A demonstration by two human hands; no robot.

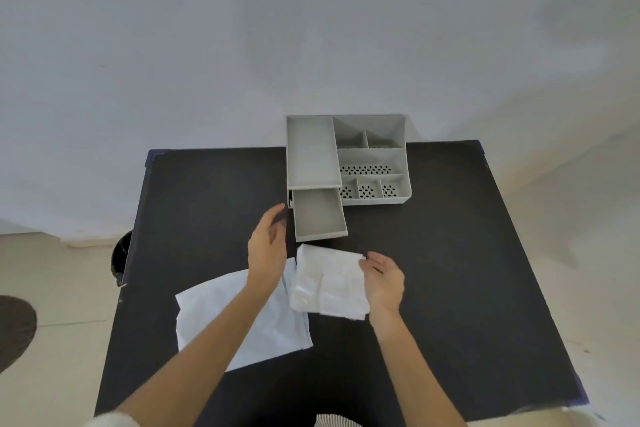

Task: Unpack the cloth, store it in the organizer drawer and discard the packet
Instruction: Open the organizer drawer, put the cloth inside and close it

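Observation:
A folded white cloth (329,282) lies on the black table (450,270), just in front of the pulled-out grey drawer (318,217) of the organizer (372,159). My right hand (382,279) rests at the cloth's right edge, its fingertips touching the upper right corner. My left hand (268,248) hovers open to the left of the drawer, holding nothing. A pale blue packet (273,329) lies flat on the table beneath my left forearm, its right edge next to the cloth.
The organizer stands at the table's far edge, against a white wall, with several small compartments on its right side. A black bin (121,256) stands on the floor off the table's left edge. A dark round mat (14,329) lies further left.

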